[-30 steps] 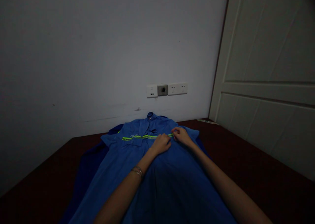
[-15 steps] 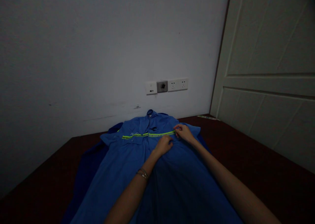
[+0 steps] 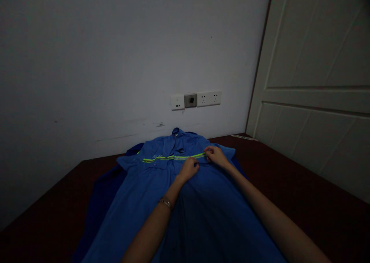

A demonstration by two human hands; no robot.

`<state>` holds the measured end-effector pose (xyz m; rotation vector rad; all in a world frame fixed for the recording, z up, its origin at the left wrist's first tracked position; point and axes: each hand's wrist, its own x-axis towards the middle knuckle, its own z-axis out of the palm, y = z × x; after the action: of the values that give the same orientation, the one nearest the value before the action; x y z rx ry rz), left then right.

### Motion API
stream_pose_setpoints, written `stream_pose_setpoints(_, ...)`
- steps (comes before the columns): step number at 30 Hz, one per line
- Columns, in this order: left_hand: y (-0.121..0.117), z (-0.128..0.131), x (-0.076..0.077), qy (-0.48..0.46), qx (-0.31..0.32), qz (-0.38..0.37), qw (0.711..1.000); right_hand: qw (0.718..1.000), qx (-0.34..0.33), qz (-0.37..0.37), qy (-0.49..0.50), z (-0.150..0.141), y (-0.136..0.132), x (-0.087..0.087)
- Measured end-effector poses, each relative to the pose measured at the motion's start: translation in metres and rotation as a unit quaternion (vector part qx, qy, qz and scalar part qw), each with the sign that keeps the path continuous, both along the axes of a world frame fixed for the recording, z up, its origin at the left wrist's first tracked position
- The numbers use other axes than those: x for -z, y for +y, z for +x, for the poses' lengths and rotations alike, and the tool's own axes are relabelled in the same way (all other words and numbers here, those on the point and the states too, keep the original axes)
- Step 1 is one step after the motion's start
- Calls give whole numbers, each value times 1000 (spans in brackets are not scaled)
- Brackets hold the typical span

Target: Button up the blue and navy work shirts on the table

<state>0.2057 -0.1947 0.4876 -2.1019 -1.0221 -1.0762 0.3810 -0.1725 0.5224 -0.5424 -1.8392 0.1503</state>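
Note:
A blue work jacket (image 3: 138,193) lies spread front side up, its collar toward the wall. Across its chest runs a yellow-green and silver reflective strip (image 3: 158,159), with pale lettering above its left part. My right hand (image 3: 216,156) pinches the jacket cloth at the strip's right end, thumb and forefinger together. Just left of it and nearer to me, my left hand (image 3: 188,169) rests over the chest just below the strip. Its fingers are curled in, and what lies between them is hidden. A bracelet (image 3: 165,201) circles my left wrist.
Darker blue cloth (image 3: 100,201) shows beneath the jacket on both sides. The dark reddish surface (image 3: 52,205) under it meets a pale wall with sockets (image 3: 208,98) and a grey switch plate (image 3: 190,100). A white panelled door (image 3: 312,62) stands at right. A thin printed strip (image 3: 244,137) lies near the corner.
My left hand has shifted slightly left and a little away from me along the chest. My right hand stays at the strip's right end.

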Motion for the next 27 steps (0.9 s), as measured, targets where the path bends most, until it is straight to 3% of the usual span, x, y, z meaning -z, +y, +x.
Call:
stream_pose_setpoints(9,7,-3,-2,-100,50,-41,993,996,61,54,-30,2,-3,0)
stream_pose_setpoints(15,11,-3,-6,-243,121,-74,960,987,120,107,-5,2,-5,0)
stream_pose_setpoints(23,16,-3,-11,-312,133,-76,938,980,171,98,1,3,-23,-4)
stream_pose_setpoints(27,23,-4,-21,-348,156,-74,922,978,177,100,-53,2,-31,-4)
